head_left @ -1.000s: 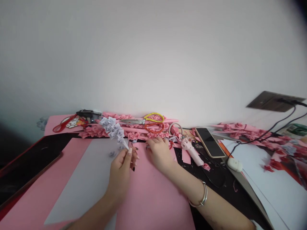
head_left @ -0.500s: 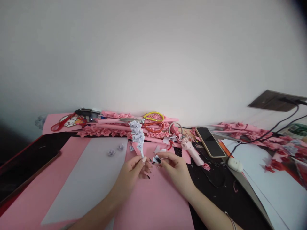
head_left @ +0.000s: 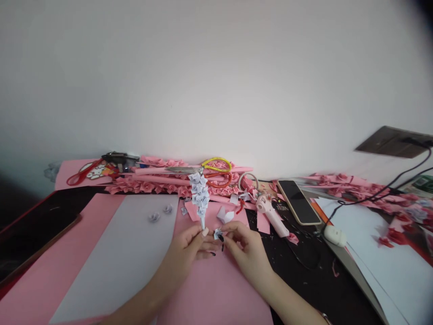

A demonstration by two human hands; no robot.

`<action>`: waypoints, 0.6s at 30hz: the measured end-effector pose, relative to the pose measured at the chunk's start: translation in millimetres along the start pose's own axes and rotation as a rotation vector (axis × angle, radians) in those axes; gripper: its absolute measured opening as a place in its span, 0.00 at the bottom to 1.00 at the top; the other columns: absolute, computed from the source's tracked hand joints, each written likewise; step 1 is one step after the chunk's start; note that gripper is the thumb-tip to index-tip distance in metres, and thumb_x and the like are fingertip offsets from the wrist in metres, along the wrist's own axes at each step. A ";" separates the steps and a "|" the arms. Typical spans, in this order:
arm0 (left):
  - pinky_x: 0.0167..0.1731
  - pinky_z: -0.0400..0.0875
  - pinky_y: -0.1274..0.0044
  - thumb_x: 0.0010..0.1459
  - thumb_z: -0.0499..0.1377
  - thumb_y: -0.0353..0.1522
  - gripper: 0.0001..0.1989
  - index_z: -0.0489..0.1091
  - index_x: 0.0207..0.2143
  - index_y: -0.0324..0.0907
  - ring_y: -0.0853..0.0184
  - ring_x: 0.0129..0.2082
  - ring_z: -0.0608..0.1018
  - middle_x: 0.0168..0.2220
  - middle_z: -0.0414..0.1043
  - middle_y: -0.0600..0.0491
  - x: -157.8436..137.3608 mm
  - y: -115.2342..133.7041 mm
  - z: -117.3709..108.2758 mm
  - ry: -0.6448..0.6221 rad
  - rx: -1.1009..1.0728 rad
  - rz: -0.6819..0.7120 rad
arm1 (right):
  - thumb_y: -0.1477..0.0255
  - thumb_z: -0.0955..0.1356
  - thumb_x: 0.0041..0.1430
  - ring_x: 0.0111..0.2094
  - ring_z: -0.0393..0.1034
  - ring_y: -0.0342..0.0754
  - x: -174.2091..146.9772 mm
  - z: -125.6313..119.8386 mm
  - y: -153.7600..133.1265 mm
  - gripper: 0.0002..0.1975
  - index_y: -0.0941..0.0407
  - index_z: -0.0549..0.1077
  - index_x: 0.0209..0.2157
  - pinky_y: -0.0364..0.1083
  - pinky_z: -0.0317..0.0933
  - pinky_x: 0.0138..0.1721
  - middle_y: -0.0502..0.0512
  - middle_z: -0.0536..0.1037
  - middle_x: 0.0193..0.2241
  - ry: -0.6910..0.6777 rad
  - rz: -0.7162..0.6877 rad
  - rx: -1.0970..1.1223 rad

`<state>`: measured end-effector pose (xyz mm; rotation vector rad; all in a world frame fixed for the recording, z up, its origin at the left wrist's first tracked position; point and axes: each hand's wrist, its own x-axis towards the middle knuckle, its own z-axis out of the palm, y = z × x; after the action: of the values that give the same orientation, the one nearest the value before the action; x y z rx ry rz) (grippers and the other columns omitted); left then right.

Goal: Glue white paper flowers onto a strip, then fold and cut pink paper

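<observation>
My left hand (head_left: 192,243) pinches the thin lower end of an upright paper flower stem (head_left: 200,196), which is crowded with pale bluish-white paper blooms. Close beside it, my right hand (head_left: 244,246) holds one small white paper flower (head_left: 217,234) between thumb and fingertips. The small flower is near my left fingers; whether it touches them I cannot tell. Two loose paper flowers, one of them at the left (head_left: 154,217), lie on a white sheet (head_left: 111,257). Under my hands is a pink paper sheet (head_left: 216,289).
Scissors (head_left: 216,165) with yellow and red handles rest on pink paper flower stems (head_left: 145,186) along the wall. To the right are a pink glue gun (head_left: 272,215), a phone (head_left: 299,202), a white earbud case (head_left: 334,235) and white sheets (head_left: 379,262). Cables run to a wall socket (head_left: 392,141).
The flower stem has shifted slightly right and stands more upright. My right hand has brought the small flower slightly lower and closer to my left hand. The camera view has shifted a little.
</observation>
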<state>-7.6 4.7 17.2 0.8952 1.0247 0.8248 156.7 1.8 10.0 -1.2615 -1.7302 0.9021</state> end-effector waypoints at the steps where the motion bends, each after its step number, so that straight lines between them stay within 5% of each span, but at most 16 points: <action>1: 0.37 0.71 0.73 0.55 0.54 0.40 0.12 0.66 0.31 0.39 0.63 0.36 0.77 0.33 0.75 0.50 0.0 -0.3 -0.1 0.006 -0.007 0.003 | 0.77 0.63 0.53 0.22 0.64 0.42 -0.1 -0.1 0.1 0.08 0.56 0.71 0.36 0.40 0.58 0.24 0.50 0.72 0.23 -0.004 -0.015 -0.020; 8: 0.39 0.71 0.72 0.55 0.54 0.40 0.13 0.66 0.33 0.38 0.63 0.37 0.77 0.36 0.75 0.48 1.0 -3.3 -1.3 -0.005 -0.031 0.009 | 0.80 0.64 0.52 0.31 0.69 0.44 2.8 -3.4 -1.2 0.11 0.55 0.73 0.36 0.43 0.64 0.32 0.55 0.75 0.35 0.023 -0.165 -0.030; 18: 0.40 0.71 0.72 0.55 0.54 0.40 0.13 0.67 0.32 0.39 0.62 0.38 0.77 0.36 0.75 0.48 0.4 -3.7 -1.2 0.006 0.017 0.018 | 0.79 0.64 0.53 0.30 0.69 0.43 1.1 -4.5 4.2 0.08 0.56 0.71 0.35 0.42 0.64 0.32 0.53 0.75 0.31 0.028 -0.175 -0.073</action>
<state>-8.0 3.9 13.4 0.9177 1.0315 0.8355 162.2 4.3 8.4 -1.1436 -1.8336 0.7223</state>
